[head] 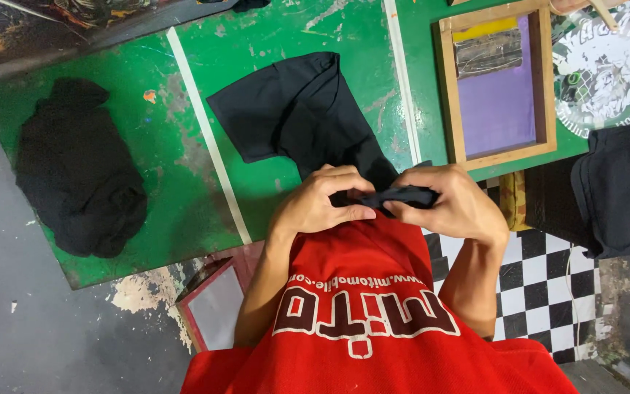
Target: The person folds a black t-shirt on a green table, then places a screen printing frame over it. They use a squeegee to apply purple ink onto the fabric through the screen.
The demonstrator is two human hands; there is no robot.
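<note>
**Both hands bunch a black shirt's hem at the table edge**

At the near edge of the green table (184, 211), seen from the head camera, both hands meet over the gathered end of a black shirt (300, 109). The left hand (319, 201) is curled nearly closed, fingers pinching a fold of the cloth. The right hand (450, 204) is likewise closed, thumb and fingers clamped on the same bunched edge. The rest of the shirt lies flat and far from the body, one sleeve spread toward the left.

The cloth looks soft, matte and limp, so a loose pinch could probably let a layer slip out and the fold come uneven. The tabletop is worn paint, scuffed and flecked; fresh flecks, if any are wet, might mark the dark fabric as it drags.

Far left lies a crumpled black pile (78, 175). Far right sits a wooden frame (494, 80) with a smooth purple mesh, beside a round white-printed design (599, 66). Another dark garment (621, 190) hangs at the right edge, over a checkered floor (541, 299).
</note>
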